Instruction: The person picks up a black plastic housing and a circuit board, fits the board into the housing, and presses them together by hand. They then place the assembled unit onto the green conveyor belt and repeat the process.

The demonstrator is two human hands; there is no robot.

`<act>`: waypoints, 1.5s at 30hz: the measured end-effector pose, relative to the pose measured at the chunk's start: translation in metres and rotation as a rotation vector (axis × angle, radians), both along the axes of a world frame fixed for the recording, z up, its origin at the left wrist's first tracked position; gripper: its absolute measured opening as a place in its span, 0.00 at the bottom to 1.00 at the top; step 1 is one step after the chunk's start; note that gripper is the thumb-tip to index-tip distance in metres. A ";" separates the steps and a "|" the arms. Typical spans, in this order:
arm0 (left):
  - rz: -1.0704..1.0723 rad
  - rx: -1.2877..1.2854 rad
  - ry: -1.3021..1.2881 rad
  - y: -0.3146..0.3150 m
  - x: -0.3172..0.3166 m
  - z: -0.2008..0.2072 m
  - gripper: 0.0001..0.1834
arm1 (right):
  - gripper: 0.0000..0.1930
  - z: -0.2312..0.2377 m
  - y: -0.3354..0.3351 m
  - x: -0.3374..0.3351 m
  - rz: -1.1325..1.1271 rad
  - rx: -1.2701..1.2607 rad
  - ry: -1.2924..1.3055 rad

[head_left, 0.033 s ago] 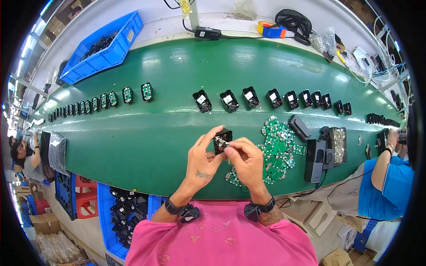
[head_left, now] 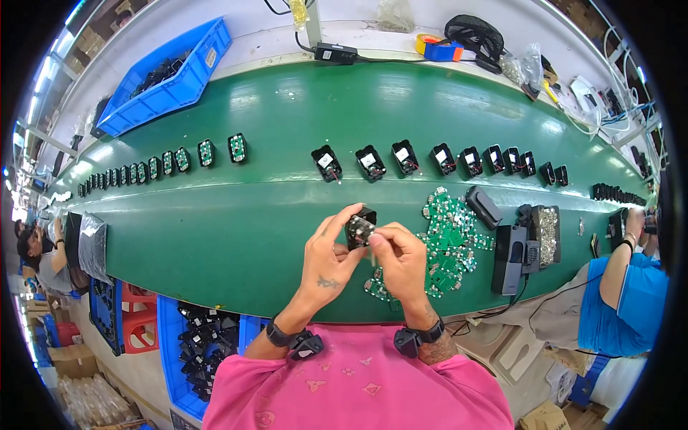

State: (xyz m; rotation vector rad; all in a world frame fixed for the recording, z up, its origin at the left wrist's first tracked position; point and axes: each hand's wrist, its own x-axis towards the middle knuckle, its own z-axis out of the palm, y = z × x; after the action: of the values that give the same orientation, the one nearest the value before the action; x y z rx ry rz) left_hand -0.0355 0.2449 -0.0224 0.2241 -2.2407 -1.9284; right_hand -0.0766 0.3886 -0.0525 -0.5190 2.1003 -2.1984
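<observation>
In front of my chest, my left hand (head_left: 326, 251) is closed around a small black plastic case (head_left: 368, 214), its open side tipped toward me. A small circuit board (head_left: 360, 231) with pale parts lies at the case's mouth. The thumb and forefinger of my right hand (head_left: 399, 259) pinch the board's right edge; how far it sits inside the case is hidden. Just right of my right hand spreads a loose pile of green circuit boards (head_left: 450, 240). Beyond my hands stands a row of open black cases (head_left: 370, 163) with white parts and wires inside.
Cases with green boards (head_left: 237, 148) line the table's left. A blue crate (head_left: 161, 89) stands back left; another blue bin (head_left: 172, 358) of black parts sits below the front edge. Right of the boards are a dark device (head_left: 509, 259) and a tray (head_left: 547, 236). Co-workers sit at both sides.
The board at the case's mouth has tilted and looks darker now. My right thumb and fingers have shifted slightly to the right and down; my left hand stays in place around the case.
</observation>
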 end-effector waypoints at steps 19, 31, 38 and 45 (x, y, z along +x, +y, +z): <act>0.116 -0.196 0.115 0.003 -0.008 -0.012 0.30 | 0.10 0.021 0.006 -0.009 0.053 0.237 -0.090; 0.033 0.268 0.014 0.003 -0.013 -0.011 0.20 | 0.10 0.017 0.003 -0.010 -0.076 0.419 0.090; 0.019 0.250 -0.067 0.009 -0.018 -0.009 0.17 | 0.18 0.014 0.000 -0.014 -0.003 0.241 0.058; 0.079 0.068 0.010 0.014 -0.021 -0.016 0.15 | 0.19 0.017 -0.006 -0.011 -0.011 0.288 0.053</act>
State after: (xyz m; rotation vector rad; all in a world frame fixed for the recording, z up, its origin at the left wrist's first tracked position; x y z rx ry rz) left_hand -0.0563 0.2586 -0.0380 0.3074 -2.1289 -1.9614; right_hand -0.0876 0.3828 -0.0356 -0.5462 2.3952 -1.8583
